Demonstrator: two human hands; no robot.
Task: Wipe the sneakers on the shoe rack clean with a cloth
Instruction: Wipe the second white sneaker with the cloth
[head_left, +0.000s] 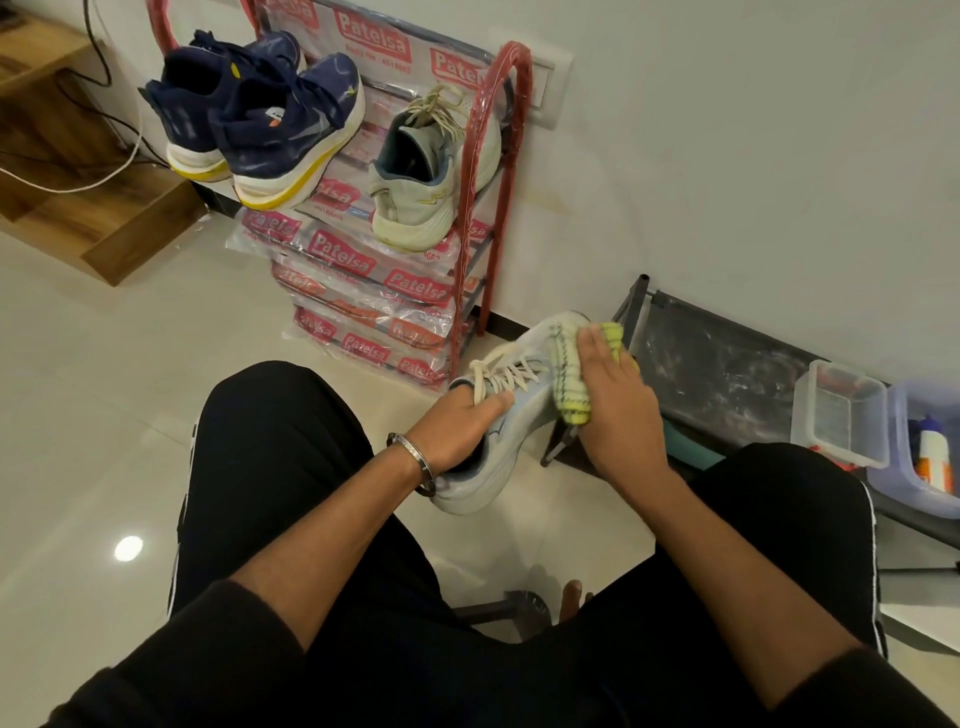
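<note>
My left hand (457, 426) grips a pale grey sneaker (511, 415) at its collar, fingers reaching inside the opening, and holds it above the floor between my knees. My right hand (618, 405) presses a yellow-green cloth (571, 379) against the sneaker's toe and side, fingers fairly straight over the cloth. The matching pale sneaker (421, 171) stands on the top shelf of the red shoe rack (498, 182). A pair of navy sneakers (270, 114) with white and yellow soles sits on the same shelf to its left.
The rack's shelves are wrapped in printed plastic (363, 291). A low dark stand (727, 374) on the right carries clear plastic boxes (841, 421). Wooden furniture (78, 171) with cables is at the left. My legs in black trousers fill the foreground over the glossy floor.
</note>
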